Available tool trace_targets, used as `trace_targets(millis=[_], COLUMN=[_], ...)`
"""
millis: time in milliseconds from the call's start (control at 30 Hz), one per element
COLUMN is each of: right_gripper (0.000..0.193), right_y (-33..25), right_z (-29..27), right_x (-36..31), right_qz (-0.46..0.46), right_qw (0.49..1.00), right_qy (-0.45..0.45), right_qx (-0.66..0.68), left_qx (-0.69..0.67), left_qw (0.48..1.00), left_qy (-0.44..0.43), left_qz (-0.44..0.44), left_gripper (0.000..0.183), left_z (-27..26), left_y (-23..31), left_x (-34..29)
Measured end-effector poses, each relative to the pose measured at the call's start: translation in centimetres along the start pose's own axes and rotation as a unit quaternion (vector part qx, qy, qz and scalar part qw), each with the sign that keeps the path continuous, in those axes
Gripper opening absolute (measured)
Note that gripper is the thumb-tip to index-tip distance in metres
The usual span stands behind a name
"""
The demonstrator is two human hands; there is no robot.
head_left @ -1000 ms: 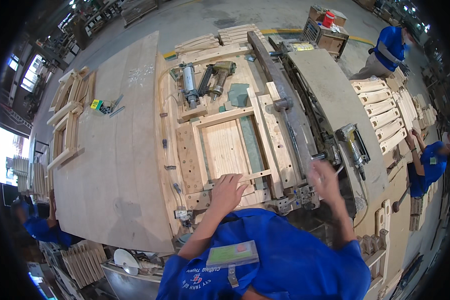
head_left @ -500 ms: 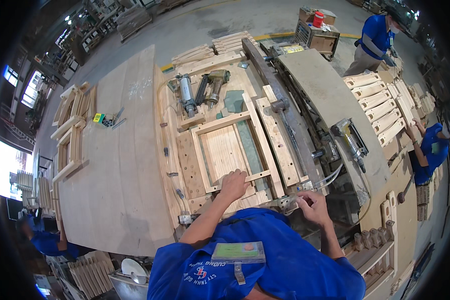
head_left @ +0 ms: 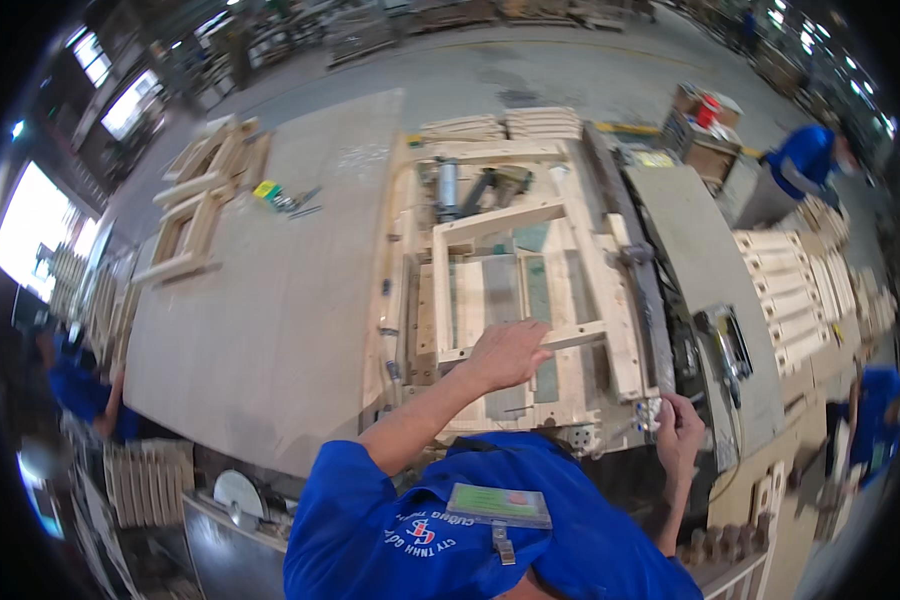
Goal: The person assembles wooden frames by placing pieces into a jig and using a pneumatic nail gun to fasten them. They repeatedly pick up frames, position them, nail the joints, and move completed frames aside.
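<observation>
A pale wooden frame [head_left: 500, 222] with crossbars lies tilted above the wooden jig [head_left: 425, 310] on the bench. My left hand [head_left: 510, 355] is closed around the frame's near crossbar, fingers curled over it. At the jig's near right corner, my right hand [head_left: 678, 425] has its fingers bent against a small metal fitting [head_left: 650, 413], which looks like a valve. Whether those fingers grip the fitting is hard to make out. Green and grey strips show through the frame's openings. Beyond its far rail lie two nail guns, one silver [head_left: 448, 190] and one dark [head_left: 508, 185].
To the left is a broad board [head_left: 280, 290] with assembled wooden frames [head_left: 185, 235] and a small yellow-green box [head_left: 268, 192]. A dark metal beam [head_left: 610, 190] borders the jig's right side. Another nail gun [head_left: 727, 340] rests beyond it. Co-workers stand at both sides.
The wooden frame has come up off the jig in my left hand, uncovering the strips beneath. My right hand has shifted onto the corner fitting. The whole view has swung.
</observation>
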State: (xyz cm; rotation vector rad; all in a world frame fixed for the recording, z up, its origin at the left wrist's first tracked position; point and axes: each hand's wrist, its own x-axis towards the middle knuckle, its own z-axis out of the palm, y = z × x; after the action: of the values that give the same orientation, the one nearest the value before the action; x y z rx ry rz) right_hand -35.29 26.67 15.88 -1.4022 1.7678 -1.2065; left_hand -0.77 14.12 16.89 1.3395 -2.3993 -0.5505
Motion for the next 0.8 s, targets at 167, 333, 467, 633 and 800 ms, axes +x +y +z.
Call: trace_targets(millis=[167, 333, 467, 633, 800], right_gripper=[0.021, 0.021, 0.018, 0.015, 0.018], right_y=[-1.1, -0.5, -2.1, -5.7, -8.6], right_z=[0.5, 2.3, 3.6, 5.5, 6.2], right_x=[0.2, 0.0, 0.4, 0.9, 0.6], right_qz=[-0.003, -0.037, -0.066, -0.120, -0.109], right_qw=[0.997, 0.988, 0.974, 0.963, 0.953], right_qy=[-0.064, -0.139, -0.195, -0.209, -0.247], right_qx=[-0.035, -0.059, -0.098, -0.122, -0.135], left_qx=[0.033, 0.084, 0.100, 0.159, 0.322], left_qw=[0.990, 0.948, 0.886, 0.811, 0.659], left_qy=[0.131, 0.195, 0.192, 0.198, 0.253], left_qz=[-0.050, -0.237, -0.409, -0.527, -0.631], left_gripper=[0.036, 0.034, 0.040, 0.046, 0.029], left_z=[-6.4, -7.2, -7.4, -8.4, -18.6], left_y=[1.1, -0.2, -2.6, -11.5, -19.9], left_x=[-7.5, -18.8, -26.8, -35.2, -44.1])
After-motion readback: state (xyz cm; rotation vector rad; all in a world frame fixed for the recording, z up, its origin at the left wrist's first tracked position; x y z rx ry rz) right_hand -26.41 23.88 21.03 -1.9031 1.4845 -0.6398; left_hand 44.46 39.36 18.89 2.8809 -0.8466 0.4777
